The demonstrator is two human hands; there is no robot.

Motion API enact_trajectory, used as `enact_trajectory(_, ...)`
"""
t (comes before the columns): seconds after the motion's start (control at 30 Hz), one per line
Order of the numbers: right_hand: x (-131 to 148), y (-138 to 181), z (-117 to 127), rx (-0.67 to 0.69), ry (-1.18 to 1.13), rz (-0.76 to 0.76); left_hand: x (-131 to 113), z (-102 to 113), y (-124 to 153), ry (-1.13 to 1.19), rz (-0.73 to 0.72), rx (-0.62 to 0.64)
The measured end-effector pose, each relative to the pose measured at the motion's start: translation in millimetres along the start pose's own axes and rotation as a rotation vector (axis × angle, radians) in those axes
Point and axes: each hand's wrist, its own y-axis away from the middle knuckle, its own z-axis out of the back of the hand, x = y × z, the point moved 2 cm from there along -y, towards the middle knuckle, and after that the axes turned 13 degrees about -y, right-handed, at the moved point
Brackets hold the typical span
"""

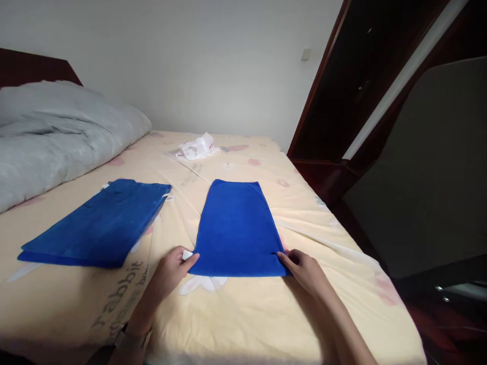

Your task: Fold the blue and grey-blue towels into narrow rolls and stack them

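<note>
My L hand (171, 269) is pinched, thumb on top, on the 7 o'clock corner of a royal-blue towel (236, 223); a small white tag (186, 255) pokes out right by the thumb. My R hand (305, 271) grips the same towel nr its 5 o'clock corner, thumb over the edge, w/ a short crease running in from it. Towel lies flat, lengthwise, dead ahead at 12 b/w my hands. Dark band (131, 338) on my L wrist.

All on a cream bedsheet (236, 324), "rabbit" print at 8 o'clock from the towel. At 9, well apart from it: folded blue fabric (95, 223), layered, w/ white tags; can't tell if 1 pc or more. Crumpled white plastic bag (198, 147) at approx 11, past the towel's far end. Grey quilt (57, 134) bunched at 10, dk-red headboard (34, 68) behind. Dk wood cabinet (331, 96) at 1–2, off the bed.
</note>
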Motion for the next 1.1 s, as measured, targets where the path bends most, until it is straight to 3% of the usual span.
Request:
enact_trajectory(0.07, 1.5, 0.9, -2.2, -0.027, -0.085, 0.020, 0.5, -1.3, -0.2, 0.034, 0.022, -0.049)
enact_trajectory(0.2, -2.3, 3.7, -4.3, -0.070, -0.293, 0.043, -7.4, 4.1, 7.8, -0.225, 0.043, -0.162)
enact_trajectory(0.5, -19.1, -0.6, -14.0, -0.087, -0.307, 0.088, -15.2, 3.2, 13.9, -0.401, 0.022, -0.097)
enact_trajectory(0.87, -13.3, -1.6, -9.0, -0.049, -0.442, 0.049, -6.8, -1.0, 6.9, -0.153, 0.028, -0.029)
enact_trajectory(1.1, -1.4, 3.9, -5.7, -0.046, -0.568, 0.023, -18.7, 3.6, 6.7, 0.224, 0.019, 0.047)
